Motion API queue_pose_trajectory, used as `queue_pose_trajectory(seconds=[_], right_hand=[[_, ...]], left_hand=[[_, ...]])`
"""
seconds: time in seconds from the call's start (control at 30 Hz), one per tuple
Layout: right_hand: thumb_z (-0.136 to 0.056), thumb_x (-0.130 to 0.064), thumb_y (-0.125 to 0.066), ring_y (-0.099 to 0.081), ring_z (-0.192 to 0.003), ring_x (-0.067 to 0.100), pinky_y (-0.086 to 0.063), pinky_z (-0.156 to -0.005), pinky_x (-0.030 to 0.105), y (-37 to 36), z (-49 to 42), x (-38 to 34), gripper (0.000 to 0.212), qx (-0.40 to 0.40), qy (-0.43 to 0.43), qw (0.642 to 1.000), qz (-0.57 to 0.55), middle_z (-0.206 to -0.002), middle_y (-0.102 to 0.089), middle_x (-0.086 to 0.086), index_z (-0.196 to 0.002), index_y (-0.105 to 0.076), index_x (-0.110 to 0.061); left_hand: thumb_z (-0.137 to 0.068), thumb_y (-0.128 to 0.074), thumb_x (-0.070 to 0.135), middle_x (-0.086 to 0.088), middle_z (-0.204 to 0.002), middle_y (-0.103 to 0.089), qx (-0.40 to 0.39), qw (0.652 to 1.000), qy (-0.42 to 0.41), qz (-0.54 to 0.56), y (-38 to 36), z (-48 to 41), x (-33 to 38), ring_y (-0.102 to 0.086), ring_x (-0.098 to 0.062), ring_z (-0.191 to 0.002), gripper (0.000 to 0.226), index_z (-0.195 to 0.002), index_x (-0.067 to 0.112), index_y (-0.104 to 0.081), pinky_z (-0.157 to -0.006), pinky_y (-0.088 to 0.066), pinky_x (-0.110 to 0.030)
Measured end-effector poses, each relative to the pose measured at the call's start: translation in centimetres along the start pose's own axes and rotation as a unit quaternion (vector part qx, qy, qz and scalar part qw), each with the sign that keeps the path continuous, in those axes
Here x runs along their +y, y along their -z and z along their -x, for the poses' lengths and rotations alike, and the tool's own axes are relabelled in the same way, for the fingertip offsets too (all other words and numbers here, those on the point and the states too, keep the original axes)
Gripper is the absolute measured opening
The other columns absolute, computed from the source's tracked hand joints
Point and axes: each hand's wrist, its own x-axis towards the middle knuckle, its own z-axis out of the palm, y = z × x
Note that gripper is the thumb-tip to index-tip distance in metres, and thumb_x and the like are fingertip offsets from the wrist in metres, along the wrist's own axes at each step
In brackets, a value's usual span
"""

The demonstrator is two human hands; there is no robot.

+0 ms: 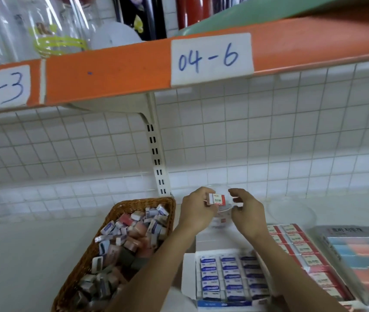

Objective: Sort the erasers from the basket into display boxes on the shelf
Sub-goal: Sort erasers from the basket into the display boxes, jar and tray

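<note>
My left hand [195, 209] pinches a small white eraser with a red band [217, 198], held up above the shelf. My right hand [245, 210] hovers just right of it with fingers curled, close to the eraser but not clearly holding it. A wicker basket [120, 207] at the left holds several mixed erasers in blue, pink and dark sleeves. Under my forearms lies a white display box of blue-labelled erasers [226, 275]. To its right sits a box of red-labelled erasers [300, 248]. A third box with blue and red erasers [358, 255] lies at the far right.
A clear plastic container [221, 219] stands behind my hands, with a clear round lid [291, 210] to its right. An orange shelf edge [111, 75] labelled 04-6 hangs overhead. A slotted white upright [158, 161] runs down the wire-grid back wall.
</note>
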Motion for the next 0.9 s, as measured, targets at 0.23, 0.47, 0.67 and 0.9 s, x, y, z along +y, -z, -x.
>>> queue_pose_trajectory(seconds=[0.23,0.47,0.67,0.9], right_hand=[[-0.079,0.006,-0.059,-0.053,-0.098,0.009,-0.042,-0.088,0.023,4.5,1.5,2.2,0.047,0.007,0.051,0.999,-0.012,-0.110,-0.060,-0.006,-0.121,-0.058,-0.016],[-0.082,0.002,-0.060,-0.056,-0.097,0.014,-0.047,-0.085,0.028,11.5,2.7,5.9,0.038,0.015,0.024,0.999,0.021,-0.107,-0.059,-0.003,-0.116,-0.063,-0.014],[-0.085,-0.008,-0.059,-0.053,-0.080,-0.009,-0.040,-0.065,0.005,15.5,4.9,7.1,0.029,-0.004,-0.012,1.000,0.017,-0.086,-0.054,-0.025,-0.089,-0.060,-0.037],[-0.080,-0.016,-0.071,-0.059,-0.078,0.001,-0.047,-0.068,0.011,16.7,6.2,7.6,0.021,-0.148,-0.032,0.988,0.043,-0.087,-0.062,-0.018,-0.087,-0.062,-0.034]], left_hand=[[-0.084,-0.066,0.012,0.004,-0.103,-0.071,-0.056,0.997,0.009,0.055,-4.6,0.6,4.6,-0.065,-0.011,-0.096,0.026,-0.106,0.023,-0.066,-0.090,-0.052,-0.031],[-0.087,-0.055,0.006,0.017,-0.086,-0.064,-0.138,0.988,-0.024,0.060,-10.4,2.3,8.5,-0.063,-0.002,-0.082,0.037,-0.116,0.028,-0.062,-0.080,-0.052,-0.021],[-0.086,-0.053,0.003,0.008,-0.109,-0.068,-0.162,0.984,-0.071,-0.004,-13.2,3.7,9.8,-0.063,-0.008,-0.100,0.039,-0.114,0.027,-0.064,-0.091,-0.051,-0.031],[-0.090,-0.048,0.004,0.006,-0.118,-0.061,-0.123,0.968,-0.165,-0.145,-12.7,5.1,7.4,-0.049,-0.010,-0.114,0.037,-0.118,0.023,-0.065,-0.094,-0.035,-0.016]])
